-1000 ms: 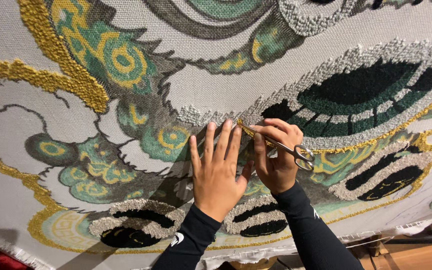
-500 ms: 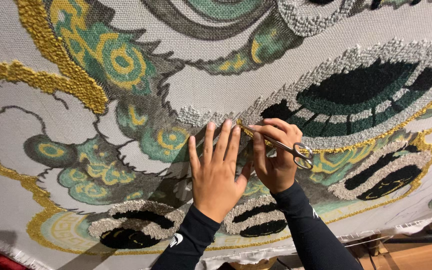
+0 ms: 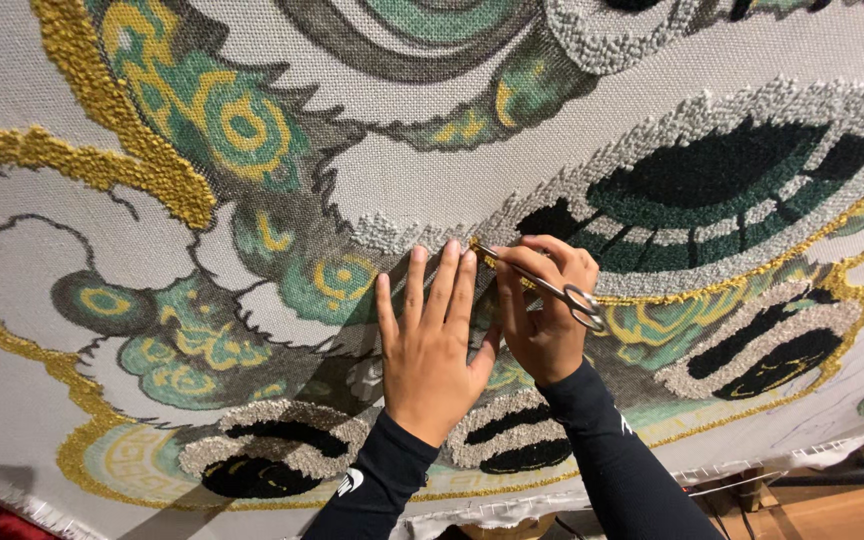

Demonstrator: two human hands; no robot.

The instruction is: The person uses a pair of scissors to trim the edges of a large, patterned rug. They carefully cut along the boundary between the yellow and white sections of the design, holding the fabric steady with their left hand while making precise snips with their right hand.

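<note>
Barely shifted since a second ago: left hand (image 3: 430,345) pressed flat, fingers spread, against tufted rug (image 3: 252,200) at centre of frame. Beside it, touching at the thumb, right hand (image 3: 544,305) with fingers closed around small scissors (image 3: 542,285), blade tips at a gold yarn line just above the left fingertips. Black sleeves (image 3: 602,450) at lower centre; wooden floor (image 3: 812,510) at lower right.
</note>
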